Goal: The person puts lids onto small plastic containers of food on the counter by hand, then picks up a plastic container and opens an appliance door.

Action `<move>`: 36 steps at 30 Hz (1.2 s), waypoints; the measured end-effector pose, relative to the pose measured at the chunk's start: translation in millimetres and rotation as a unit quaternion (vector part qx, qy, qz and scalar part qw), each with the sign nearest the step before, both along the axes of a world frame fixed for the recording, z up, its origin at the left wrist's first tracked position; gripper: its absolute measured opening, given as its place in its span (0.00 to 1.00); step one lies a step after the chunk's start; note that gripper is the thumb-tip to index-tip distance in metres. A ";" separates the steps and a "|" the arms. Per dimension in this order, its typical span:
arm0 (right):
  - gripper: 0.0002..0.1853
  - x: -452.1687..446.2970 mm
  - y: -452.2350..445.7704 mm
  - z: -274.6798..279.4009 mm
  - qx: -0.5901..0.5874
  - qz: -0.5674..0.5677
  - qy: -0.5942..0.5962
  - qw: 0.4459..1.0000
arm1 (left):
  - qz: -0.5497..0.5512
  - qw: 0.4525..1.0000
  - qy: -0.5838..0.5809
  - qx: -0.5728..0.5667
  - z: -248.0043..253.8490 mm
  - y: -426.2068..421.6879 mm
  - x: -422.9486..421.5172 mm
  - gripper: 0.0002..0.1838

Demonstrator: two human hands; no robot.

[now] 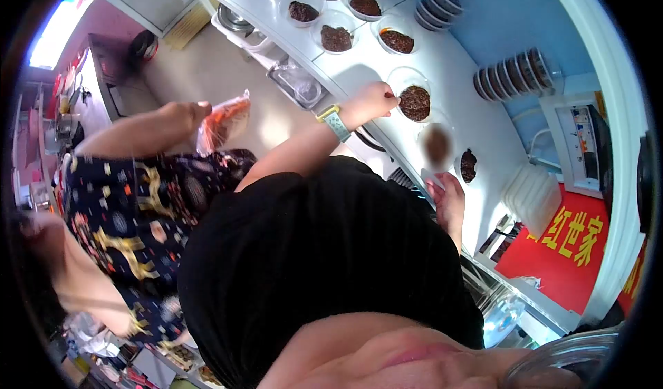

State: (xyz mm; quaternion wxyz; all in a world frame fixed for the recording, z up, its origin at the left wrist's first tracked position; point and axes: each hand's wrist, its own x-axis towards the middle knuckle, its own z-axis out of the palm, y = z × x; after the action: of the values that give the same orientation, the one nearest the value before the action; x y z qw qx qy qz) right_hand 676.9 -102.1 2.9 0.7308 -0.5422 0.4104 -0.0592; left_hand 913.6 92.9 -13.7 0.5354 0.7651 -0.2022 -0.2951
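Close to the middle of the counter, my left hand (376,102), with a watch on its wrist, has its fingers closed at the rim of a clear plastic bowl (414,104) of dark red-brown chunky paste. By the counter's near edge, my right hand (450,194) is closed on a thin, pale, flat piece (433,180) whose kind I cannot make out. Just beyond that hand stands a bowl of brown paste (436,145), blurred in view. Another portion of dark paste (468,165) lies to its right.
More filled bowls (336,38) stand along the white counter (359,71). Stacked filled tubs (514,75) sit by the blue wall, with white lids (530,192) near a red sign (552,251). At left, a co-worker's hand (183,118) holds a bag of orange-red food (224,123).
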 end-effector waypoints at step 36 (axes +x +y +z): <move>0.11 17.7 155.5 -14.8 -0.012 -0.185 -0.070 0.980 | -0.341 0.918 0.140 -0.145 39.8 120.7 61.1 0.10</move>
State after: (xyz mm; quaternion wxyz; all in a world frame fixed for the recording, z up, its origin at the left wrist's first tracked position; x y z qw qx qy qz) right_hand 694.5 53.3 -11.9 0.7278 -0.4598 0.4505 -0.2363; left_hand 974.7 213.6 26.1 0.5299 0.5146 -0.4143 -0.5318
